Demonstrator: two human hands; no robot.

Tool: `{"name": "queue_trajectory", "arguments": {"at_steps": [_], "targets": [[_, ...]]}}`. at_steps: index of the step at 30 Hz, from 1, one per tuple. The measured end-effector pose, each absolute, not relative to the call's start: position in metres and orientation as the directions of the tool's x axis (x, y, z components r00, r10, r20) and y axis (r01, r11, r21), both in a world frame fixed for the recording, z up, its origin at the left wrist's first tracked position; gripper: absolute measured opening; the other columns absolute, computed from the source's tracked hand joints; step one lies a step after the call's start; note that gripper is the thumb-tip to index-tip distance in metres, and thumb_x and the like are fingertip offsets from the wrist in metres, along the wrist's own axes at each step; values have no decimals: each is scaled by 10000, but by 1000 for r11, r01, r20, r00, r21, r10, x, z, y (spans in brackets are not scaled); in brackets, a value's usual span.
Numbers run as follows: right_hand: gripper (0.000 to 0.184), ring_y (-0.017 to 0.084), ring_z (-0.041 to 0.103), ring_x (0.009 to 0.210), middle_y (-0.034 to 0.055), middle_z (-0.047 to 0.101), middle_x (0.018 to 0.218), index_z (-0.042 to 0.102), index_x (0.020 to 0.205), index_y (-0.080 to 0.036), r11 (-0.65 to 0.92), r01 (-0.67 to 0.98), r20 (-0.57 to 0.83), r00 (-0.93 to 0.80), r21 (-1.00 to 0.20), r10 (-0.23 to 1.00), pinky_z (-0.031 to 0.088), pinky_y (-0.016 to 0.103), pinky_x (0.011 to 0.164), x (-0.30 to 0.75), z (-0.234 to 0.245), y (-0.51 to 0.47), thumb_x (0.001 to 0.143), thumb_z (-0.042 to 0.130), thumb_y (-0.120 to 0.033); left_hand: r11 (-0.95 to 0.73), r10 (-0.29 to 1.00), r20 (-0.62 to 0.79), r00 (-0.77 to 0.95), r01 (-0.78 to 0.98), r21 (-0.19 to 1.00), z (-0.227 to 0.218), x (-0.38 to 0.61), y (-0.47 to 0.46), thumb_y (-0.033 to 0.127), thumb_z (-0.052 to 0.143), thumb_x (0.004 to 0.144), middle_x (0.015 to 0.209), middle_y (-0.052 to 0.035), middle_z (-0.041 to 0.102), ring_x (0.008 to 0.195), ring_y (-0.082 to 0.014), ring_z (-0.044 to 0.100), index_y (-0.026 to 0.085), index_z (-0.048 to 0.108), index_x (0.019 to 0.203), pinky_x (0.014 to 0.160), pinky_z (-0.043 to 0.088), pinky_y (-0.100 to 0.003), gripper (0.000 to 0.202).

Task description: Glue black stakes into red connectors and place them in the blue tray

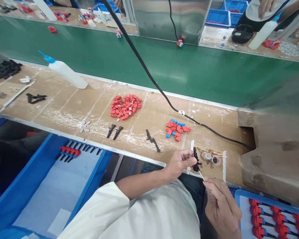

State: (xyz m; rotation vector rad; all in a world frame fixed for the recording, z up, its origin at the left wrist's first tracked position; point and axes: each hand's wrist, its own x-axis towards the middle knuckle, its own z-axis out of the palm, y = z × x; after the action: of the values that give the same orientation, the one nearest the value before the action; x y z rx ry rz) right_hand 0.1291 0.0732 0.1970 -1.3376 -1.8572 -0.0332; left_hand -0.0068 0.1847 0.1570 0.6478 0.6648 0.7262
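My left hand [180,163] pinches a black toy gun piece [195,159], held upright above the bench's front edge. My right hand [221,202] grips a thin wooden stick [201,176], and its tip meets the lower end of the black piece. Just beyond sit two small cups, one pale [206,156] and one with dark contents [215,160], on a stained patch of cardboard. Two black toy guns [152,140] lie to the left, with another pair [114,131] farther along. A heap of red and blue parts [176,129] rests behind my hands.
A pile of red parts [126,107] and a white squeeze bottle [68,73] stand on the bench. A black cable [149,74] crosses overhead to a metal box [274,139] at right. Blue trays [89,179] [239,196] hold finished-looking pieces. Beyond the green belt [164,66], other people's hands show.
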Motion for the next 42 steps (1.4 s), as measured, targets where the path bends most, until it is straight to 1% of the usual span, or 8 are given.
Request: {"name": "queue_trajectory", "arguments": {"at_steps": [5,11,21,29,33,35,38,42], "targets": [[239,203,719,861,80,724,959,664,1123,-169,347,826,662,42,-445,748,614,333,743,116,189,72,949,592,-23,376,864,-179,470,-367,851,158,-11,180,640,803,723,666,-19,622,624,-131,563,138,665,769,624,440,-256,523],[261,220,728,861,76,738,964,674,1132,-187,302,824,677,127,-479,725,618,356,739,106,180,68,933,614,-31,308,892,-135,431,-362,880,164,-16,175,670,756,752,735,-51,657,671,-165,595,157,701,772,682,501,-297,516],[257,191,719,734,47,755,896,671,1154,-225,281,789,625,161,-547,764,605,322,634,116,184,67,958,597,-77,160,877,-16,480,-261,952,169,-23,179,674,665,835,774,-74,665,708,-177,601,162,732,761,717,481,-295,521],[221,168,698,651,30,744,851,682,1119,-225,281,711,584,220,-644,782,592,296,578,117,181,76,972,582,-94,341,850,-136,509,-336,878,168,-23,184,661,775,737,748,-50,655,684,-160,595,147,702,762,687,485,-285,520],[245,163,683,618,19,731,829,688,1097,-216,276,647,565,290,-711,773,570,279,529,116,179,82,944,592,-51,489,813,-242,530,-393,779,162,-21,187,653,854,626,694,-35,652,646,-150,584,147,692,758,645,479,-274,548],[262,168,698,645,27,739,855,682,1126,-209,294,686,584,234,-666,777,587,286,564,115,179,82,942,590,-46,550,797,-296,526,-430,716,160,-19,188,624,892,580,668,-22,637,624,-137,569,147,689,749,626,467,-261,546],[277,186,727,717,44,757,888,665,1174,-200,335,801,643,80,-496,762,613,303,643,113,183,79,946,601,-55,599,782,-363,506,-449,663,159,-15,186,602,912,550,663,-14,626,636,-133,566,146,697,746,637,456,-253,541],[254,189,738,767,64,763,907,654,1165,-183,366,842,667,-9,-397,745,617,299,679,111,186,79,955,598,-54,513,829,-312,465,-408,755,159,-15,182,627,857,635,694,-29,649,639,-136,554,144,707,762,649,456,-265,521]]}}
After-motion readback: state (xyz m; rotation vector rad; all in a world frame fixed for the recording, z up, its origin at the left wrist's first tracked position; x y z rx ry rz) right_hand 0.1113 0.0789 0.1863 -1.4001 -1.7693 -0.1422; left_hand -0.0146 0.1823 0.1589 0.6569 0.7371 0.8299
